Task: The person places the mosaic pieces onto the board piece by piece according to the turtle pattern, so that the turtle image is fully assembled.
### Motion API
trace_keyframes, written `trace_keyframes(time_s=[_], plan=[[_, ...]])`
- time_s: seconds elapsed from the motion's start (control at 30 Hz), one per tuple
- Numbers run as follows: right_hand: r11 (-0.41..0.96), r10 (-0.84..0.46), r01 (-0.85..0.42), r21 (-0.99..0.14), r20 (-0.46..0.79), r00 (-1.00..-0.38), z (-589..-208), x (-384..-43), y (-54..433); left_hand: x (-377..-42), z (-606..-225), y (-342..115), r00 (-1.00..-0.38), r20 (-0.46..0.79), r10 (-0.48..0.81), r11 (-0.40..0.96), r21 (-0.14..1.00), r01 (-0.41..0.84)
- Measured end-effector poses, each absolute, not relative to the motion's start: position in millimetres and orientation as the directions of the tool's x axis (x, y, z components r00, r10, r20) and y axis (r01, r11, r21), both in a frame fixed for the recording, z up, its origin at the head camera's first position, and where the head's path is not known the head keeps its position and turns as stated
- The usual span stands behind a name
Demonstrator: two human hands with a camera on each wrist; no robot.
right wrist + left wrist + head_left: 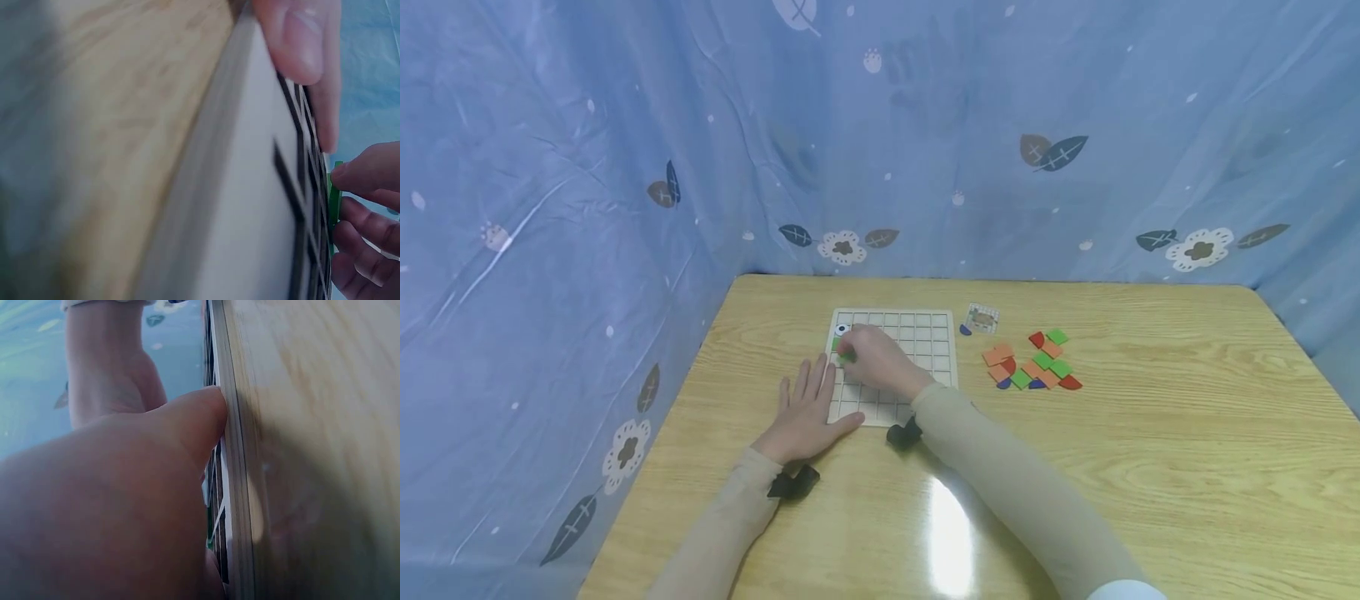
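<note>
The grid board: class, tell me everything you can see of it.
The grid board is a pale, squarish panel, its layered edge looking like wood. Dark lines divide its face into square cells. It lies flat on the table. The left hand rests with its thumb against the near edge. The right hand, pinching a green tile, is over the left part, hiding some cells. A white piece with a dark dot lies near the far left corner.
</note>
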State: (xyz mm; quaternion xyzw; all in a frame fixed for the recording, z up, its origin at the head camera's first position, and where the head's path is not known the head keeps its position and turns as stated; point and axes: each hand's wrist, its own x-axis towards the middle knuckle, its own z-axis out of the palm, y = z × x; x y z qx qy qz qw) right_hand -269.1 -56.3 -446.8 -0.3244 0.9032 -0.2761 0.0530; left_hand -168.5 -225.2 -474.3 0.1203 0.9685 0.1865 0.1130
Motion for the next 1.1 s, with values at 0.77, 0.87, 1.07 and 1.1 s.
trace_keyframes(time_s=[0.77,0.87,1.07,1.1], plan=[[0.689,-0.589,-0.565,-0.455,0.104,-0.802,-452.7,-269.1,-54.3,-170.6,-478.1,-224.8,-0.949,-0.168,0.267,0.899,0.398,0.183],[0.691,-0.588,-0.553,-0.465,0.083,-0.805,-453.2,-269.1,-52.6,-171.4,-479.0,-223.7,-0.946,-0.183,0.266,0.903,0.391,0.178],[0.673,-0.604,-0.563,-0.479,0.084,-0.793,-450.4,-268.9,-50.3,-170.7,-475.5,-222.8,-0.946,-0.210,0.247,0.917,0.367,0.158],[0.671,-0.606,-0.567,-0.478,0.086,-0.791,-450.1,-269.2,-50.0,-170.7,-475.2,-223.0,-0.946,-0.210,0.246,0.917,0.366,0.157]])
